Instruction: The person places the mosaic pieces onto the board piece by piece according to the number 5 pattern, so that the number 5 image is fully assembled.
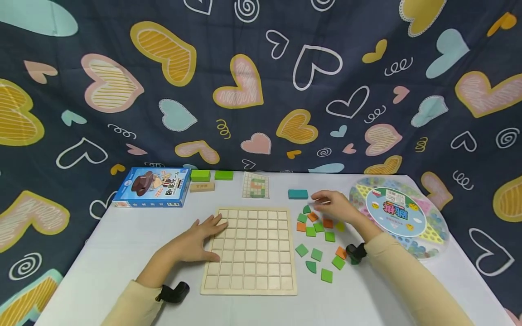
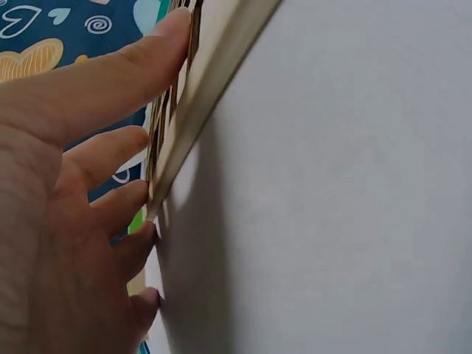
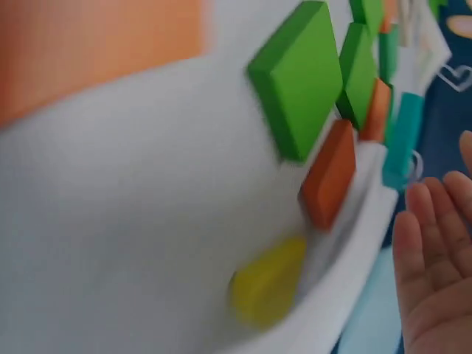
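Note:
A pale wooden grid board (image 1: pixel 261 251) lies flat on the white table. My left hand (image 1: pixel 191 242) rests at its left edge with fingers spread; in the left wrist view the thumb (image 2: pixel 140 70) touches the board's rim. To the right of the board, my right hand (image 1: pixel 336 207) hovers over scattered small tiles. Its fingers (image 3: pixel 435 243) look straight and hold nothing in the right wrist view. Beneath and around it are green square tiles (image 3: pixel 302 81), orange tiles (image 1: pixel 328 223), a yellow piece (image 3: pixel 269 284) and green quarter-round pieces (image 1: pixel 311 266). A teal block (image 1: pixel 297 194) lies just beyond its fingertips.
A blue game box (image 1: pixel 152 188) stands at the back left, beside green blocks (image 1: pixel 200 175) and a wooden block (image 1: pixel 202 187). A pattern card (image 1: pixel 256 185) lies behind the board. At the right is a round Chinese checkers package (image 1: pixel 395 213). A heart-print cloth (image 1: pixel 261 122) hangs behind.

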Demonstrator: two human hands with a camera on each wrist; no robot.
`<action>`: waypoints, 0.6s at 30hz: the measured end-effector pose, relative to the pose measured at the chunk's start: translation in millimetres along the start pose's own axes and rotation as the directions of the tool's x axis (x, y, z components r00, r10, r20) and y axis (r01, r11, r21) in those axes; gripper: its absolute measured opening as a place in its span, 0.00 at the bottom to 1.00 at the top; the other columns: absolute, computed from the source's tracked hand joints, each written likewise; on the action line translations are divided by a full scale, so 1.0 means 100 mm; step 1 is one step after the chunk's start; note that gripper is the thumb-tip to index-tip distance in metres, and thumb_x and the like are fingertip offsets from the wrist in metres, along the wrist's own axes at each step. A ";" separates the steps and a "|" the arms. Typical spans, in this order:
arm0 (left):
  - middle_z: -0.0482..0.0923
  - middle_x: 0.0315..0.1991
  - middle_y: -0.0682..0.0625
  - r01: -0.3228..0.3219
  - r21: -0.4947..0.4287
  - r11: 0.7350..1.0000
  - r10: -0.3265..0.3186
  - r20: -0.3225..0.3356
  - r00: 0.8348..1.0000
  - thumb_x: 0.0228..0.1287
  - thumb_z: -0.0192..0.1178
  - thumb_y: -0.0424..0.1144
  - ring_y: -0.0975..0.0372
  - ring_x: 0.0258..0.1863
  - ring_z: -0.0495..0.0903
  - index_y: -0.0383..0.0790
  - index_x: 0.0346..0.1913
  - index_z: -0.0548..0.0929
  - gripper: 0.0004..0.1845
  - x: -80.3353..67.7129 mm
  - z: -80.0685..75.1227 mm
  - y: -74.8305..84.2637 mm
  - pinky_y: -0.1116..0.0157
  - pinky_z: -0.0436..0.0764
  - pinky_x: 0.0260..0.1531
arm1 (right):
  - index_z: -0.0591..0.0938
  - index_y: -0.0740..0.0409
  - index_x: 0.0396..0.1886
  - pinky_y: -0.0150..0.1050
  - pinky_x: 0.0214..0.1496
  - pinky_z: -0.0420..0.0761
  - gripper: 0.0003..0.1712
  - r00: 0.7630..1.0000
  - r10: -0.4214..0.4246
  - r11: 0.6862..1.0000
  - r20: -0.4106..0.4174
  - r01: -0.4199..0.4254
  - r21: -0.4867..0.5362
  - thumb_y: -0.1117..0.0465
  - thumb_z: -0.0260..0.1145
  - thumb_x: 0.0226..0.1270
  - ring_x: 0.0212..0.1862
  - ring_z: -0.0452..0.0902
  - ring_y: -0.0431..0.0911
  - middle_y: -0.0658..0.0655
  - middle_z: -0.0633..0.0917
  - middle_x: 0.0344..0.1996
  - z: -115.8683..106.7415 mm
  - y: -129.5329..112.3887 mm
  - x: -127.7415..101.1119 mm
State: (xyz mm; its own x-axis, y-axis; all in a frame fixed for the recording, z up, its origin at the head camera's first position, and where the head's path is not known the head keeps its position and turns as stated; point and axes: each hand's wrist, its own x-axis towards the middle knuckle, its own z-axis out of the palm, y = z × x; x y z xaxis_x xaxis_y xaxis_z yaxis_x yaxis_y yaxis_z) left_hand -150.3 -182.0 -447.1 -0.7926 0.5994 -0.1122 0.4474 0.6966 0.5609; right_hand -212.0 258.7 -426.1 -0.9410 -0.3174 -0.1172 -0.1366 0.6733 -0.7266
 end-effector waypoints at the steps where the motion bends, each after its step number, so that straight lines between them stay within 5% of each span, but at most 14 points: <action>1: 0.49 0.75 0.41 -0.001 -0.010 1.000 0.001 0.006 1.000 0.44 0.72 0.57 0.44 0.74 0.46 0.43 0.71 0.64 0.50 0.00 0.02 0.00 0.37 0.42 0.68 | 0.79 0.62 0.55 0.47 0.53 0.80 0.19 1.000 0.018 1.000 0.017 -0.018 -0.011 0.62 0.63 0.65 0.53 0.79 0.55 0.63 0.82 0.51 0.04 0.00 0.05; 18: 0.47 0.75 0.43 0.027 -0.025 0.999 -0.028 -0.003 1.000 0.45 0.72 0.55 0.45 0.74 0.45 0.43 0.71 0.63 0.50 -0.02 0.04 -0.01 0.41 0.43 0.70 | 0.82 0.60 0.46 0.46 0.52 0.79 0.15 0.995 0.022 0.989 0.100 -0.008 -0.145 0.66 0.68 0.58 0.46 0.77 0.49 0.57 0.80 0.42 0.18 -0.02 0.29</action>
State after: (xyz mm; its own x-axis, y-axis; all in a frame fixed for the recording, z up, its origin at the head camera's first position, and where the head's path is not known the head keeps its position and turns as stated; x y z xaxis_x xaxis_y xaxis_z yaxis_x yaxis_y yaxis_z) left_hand -147.8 -182.7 -450.6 -0.8059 0.5787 -0.1249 0.4152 0.7029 0.5776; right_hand -233.7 236.4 -440.6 -0.9082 -0.3674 -0.2003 -0.1728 0.7652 -0.6202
